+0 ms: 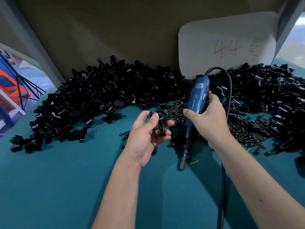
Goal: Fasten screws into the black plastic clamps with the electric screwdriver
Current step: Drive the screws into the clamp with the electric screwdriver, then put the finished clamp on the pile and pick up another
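My left hand [146, 136] pinches a black plastic clamp [160, 119] between thumb and fingers, its ring end up and its foot pointing down into my palm. My right hand [209, 119] grips the blue electric screwdriver [197, 98] around its body. The tool slants down and to the left, and its metal bit [181, 163] hangs just above the teal table [66, 179], to the right of the clamp and apart from it. A heap of dark screws [177, 111] lies just behind the clamp, between my two hands.
Big piles of black clamps cover the back left [92, 100] and back right [267, 96] of the table. More screws [244, 134] are strewn right of my right hand. A white card marked 44 [227, 45] leans on the back wall. The tool's black cord [223, 187] runs along my right forearm.
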### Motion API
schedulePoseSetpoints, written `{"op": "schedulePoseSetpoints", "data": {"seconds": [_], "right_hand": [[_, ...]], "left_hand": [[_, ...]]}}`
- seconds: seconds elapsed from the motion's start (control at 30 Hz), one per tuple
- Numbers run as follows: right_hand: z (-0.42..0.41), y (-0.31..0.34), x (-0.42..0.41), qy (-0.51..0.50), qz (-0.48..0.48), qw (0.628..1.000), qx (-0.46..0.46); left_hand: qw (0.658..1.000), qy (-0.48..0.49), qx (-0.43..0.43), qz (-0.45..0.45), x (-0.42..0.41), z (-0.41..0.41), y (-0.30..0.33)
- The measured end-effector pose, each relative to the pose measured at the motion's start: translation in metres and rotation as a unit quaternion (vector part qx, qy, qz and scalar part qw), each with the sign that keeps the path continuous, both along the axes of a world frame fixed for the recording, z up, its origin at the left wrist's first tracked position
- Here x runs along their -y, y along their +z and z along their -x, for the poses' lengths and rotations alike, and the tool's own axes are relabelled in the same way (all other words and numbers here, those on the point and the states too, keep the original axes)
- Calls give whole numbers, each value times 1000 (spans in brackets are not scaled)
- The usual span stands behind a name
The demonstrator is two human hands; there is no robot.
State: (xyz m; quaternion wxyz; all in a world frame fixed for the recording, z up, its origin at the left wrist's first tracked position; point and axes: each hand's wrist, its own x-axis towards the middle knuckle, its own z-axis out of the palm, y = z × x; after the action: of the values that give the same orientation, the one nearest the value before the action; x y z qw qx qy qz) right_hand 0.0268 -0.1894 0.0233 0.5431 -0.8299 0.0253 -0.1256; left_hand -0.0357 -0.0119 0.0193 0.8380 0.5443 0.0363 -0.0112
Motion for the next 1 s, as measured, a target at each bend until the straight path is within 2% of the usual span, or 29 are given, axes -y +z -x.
{"op": "schedulePoseSetpoints", "data": {"seconds": [0.07,0.23,0.37,0.47,0.53,0.63,0.7,0.8,0.87,0.9,0.93,1.0], "right_hand": [[2,0,0,-6,76,997,14],[3,2,-2,10,167,986,-20],[9,22,1,-2,146,988,54],[13,42,11,63,72,995,28],[16,52,23,117,89,989,-14],[25,63,59,151,103,983,-16],[30,67,92,122,82,989,-6],[40,73,149,47,54,997,11],[43,74,185,-34,123,991,38],[44,73,201,-77,175,980,50],[44,72,217,-120,239,962,55],[45,68,236,-167,336,926,32]], "left_hand": [[1000,2,8,3,2,0,0],[999,35,17,-16,7,-2,-3],[985,97,71,-123,21,-4,-3],[940,145,161,-264,41,-6,3],[909,145,207,-332,60,-6,7],[859,134,252,-425,101,-8,13],[849,104,270,-442,131,-10,18],[881,36,277,-382,182,-9,25],[901,-20,257,-349,214,-7,26],[897,-49,253,-359,229,-6,25],[880,-77,258,-390,244,-7,24],[814,-127,283,-492,269,-9,21]]}}
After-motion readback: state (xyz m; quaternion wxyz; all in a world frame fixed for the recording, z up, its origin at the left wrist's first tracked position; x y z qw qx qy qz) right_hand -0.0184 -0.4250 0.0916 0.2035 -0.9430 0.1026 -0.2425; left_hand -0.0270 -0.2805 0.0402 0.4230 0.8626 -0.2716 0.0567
